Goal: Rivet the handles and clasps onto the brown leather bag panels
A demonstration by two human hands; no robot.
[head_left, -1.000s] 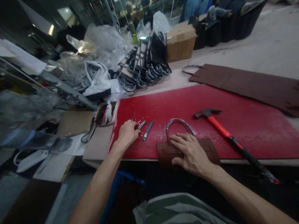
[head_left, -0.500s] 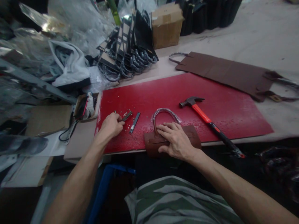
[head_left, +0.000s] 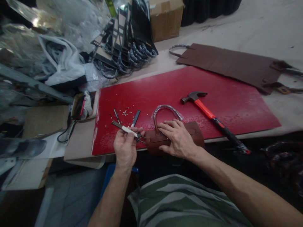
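Left hand pinching pronged white-wrapped metal tool, right hand spread over brown leather panel; imo keep leather pinned.

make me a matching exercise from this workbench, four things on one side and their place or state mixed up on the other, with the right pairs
1. hammer
2. left hand
3. right hand
4. cardboard box

a. resting on brown leather
b. beyond the red board
c. gripping a slim tool
d. lying across the board's near edge

Pairs: 1-d, 2-c, 3-a, 4-b
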